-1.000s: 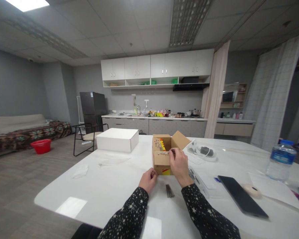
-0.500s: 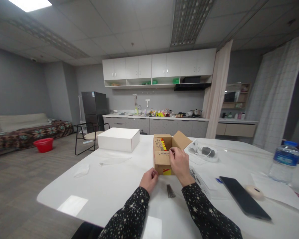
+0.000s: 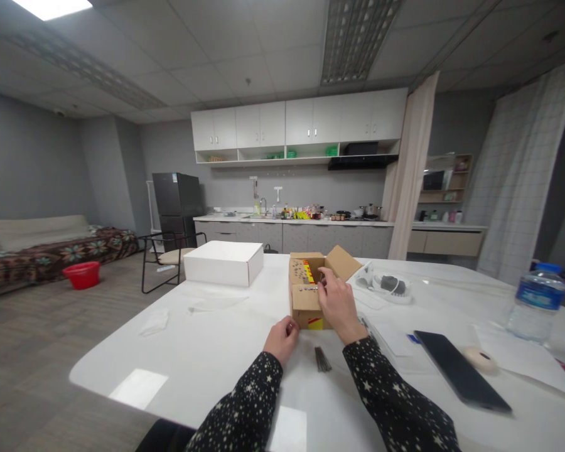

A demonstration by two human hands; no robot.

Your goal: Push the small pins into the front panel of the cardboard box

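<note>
A small open cardboard box with a yellow and red label stands on the white table in front of me. My right hand is at its near top edge, fingers bent in a pinch over the opening; what they hold is too small to name. My left hand rests curled on the table by the box's lower left corner. A small bundle of thin dark metal pins lies on the table between my forearms.
A white closed box sits at the back left, crumpled clear wrap to the left. Right of the cardboard box lie white packaging with a dark part, a black phone, a tape roll, papers and a water bottle.
My right hand has lifted slightly and its fingers have moved further over the box opening. My left hand has stayed by the box's corner.
</note>
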